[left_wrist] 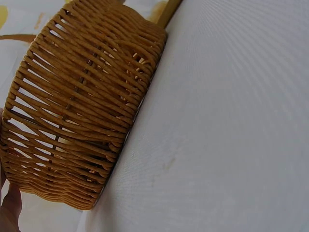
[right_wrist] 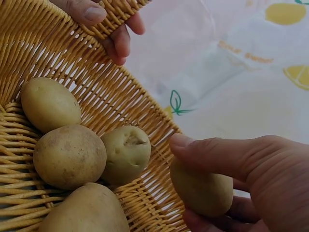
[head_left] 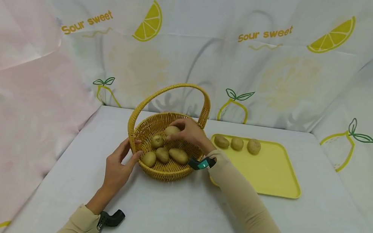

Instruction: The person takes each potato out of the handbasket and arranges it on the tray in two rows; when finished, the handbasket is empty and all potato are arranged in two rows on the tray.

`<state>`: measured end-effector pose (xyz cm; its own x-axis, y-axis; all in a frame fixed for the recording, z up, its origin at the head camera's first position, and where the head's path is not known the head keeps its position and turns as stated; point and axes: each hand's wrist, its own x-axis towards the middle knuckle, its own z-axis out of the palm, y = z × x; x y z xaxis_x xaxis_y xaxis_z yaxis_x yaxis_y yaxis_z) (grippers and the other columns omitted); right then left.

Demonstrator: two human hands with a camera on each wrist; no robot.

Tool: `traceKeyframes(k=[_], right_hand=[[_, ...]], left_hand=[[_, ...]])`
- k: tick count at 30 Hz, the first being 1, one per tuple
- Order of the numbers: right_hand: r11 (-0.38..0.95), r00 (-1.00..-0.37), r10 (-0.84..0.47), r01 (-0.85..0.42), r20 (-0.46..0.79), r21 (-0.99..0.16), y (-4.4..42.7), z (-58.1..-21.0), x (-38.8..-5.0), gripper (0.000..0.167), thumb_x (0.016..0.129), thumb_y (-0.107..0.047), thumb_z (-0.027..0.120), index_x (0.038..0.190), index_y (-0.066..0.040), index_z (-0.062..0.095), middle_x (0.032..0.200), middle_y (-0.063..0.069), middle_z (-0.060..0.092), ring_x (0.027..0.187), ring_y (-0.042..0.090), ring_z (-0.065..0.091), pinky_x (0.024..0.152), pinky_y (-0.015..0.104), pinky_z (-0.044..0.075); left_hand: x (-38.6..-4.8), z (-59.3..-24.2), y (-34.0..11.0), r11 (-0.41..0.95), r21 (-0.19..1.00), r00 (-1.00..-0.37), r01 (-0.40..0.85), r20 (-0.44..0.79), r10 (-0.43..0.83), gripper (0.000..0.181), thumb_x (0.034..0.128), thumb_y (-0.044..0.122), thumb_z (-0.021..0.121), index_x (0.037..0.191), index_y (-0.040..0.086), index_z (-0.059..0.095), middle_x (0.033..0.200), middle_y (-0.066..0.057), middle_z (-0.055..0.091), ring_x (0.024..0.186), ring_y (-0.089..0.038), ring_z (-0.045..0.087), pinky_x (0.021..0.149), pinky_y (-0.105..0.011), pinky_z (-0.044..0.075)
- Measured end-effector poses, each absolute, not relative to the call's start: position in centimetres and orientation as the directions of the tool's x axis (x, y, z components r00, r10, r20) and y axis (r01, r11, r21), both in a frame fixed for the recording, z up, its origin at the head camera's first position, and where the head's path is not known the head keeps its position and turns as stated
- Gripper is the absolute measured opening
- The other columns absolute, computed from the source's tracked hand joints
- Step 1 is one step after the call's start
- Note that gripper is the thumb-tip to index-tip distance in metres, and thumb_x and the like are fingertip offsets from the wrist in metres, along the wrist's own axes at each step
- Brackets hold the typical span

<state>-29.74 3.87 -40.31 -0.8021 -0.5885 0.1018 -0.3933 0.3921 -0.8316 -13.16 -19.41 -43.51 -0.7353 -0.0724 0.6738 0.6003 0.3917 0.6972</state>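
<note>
A wicker basket [head_left: 166, 176] with a tall arched handle stands on the table, and several potatoes [head_left: 178, 156] lie in it. At its left side my left hand [head_left: 117, 170] grips the base of the handle, thumb on one side and fingers on the other. Inside the basket, toward its back right, my right hand [head_left: 192, 133] pinches a potato [right_wrist: 200, 187] between thumb and fingers. That potato is above the basket floor in the right wrist view. Only the woven outer wall [left_wrist: 72, 111] and a bit of my left hand show in the left wrist view.
Right of the basket lies a yellow tray [head_left: 262, 174], with three potatoes [head_left: 237, 143] in a row along its back edge. A white cloth covers the table [head_left: 169, 217]. Lemon-printed curtains [head_left: 193, 49] hang behind and at both sides.
</note>
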Motion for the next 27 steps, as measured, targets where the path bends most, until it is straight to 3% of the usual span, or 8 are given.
traceKeyframes(k=[9,18,27], right_hand=[[0.371,-0.831,-0.540,-0.377,0.133,-0.849,5.1,-39.1,-28.6,0.040,0.084,-0.021,0.091,0.120,-0.013,0.076,0.115,-0.001,0.070,0.099,0.018,0.065,0.081,0.034,0.057],[0.370,-0.847,-0.506,-0.384,0.163,-0.846,6.0,-38.6,-27.5,0.049,0.085,-0.022,0.090,0.128,-0.008,0.073,0.121,0.001,0.069,0.109,0.019,0.064,0.087,0.036,0.057],[0.328,-0.856,-0.488,-0.358,0.168,-0.874,6.9,-38.1,-26.9,0.051,0.085,-0.019,0.089,0.130,-0.005,0.072,0.118,0.004,0.070,0.103,0.022,0.065,0.083,0.038,0.058]], left_hand=[[-12.9,-42.9,-19.1,0.387,0.697,-0.735,0.603,0.674,-0.069,0.051,0.0910,-0.018,0.070,0.139,-0.014,0.055,0.127,-0.022,0.068,0.131,-0.047,0.054,0.113,-0.030,0.042],[-12.9,-42.9,-19.2,0.380,0.696,-0.733,0.609,0.677,-0.065,0.050,0.0910,-0.018,0.069,0.139,-0.014,0.055,0.127,-0.023,0.067,0.131,-0.048,0.054,0.113,-0.031,0.043],[-12.9,-42.9,-19.2,0.379,0.695,-0.730,0.611,0.680,-0.069,0.050,0.0909,-0.018,0.069,0.139,-0.014,0.055,0.126,-0.024,0.067,0.130,-0.049,0.054,0.112,-0.030,0.043]])
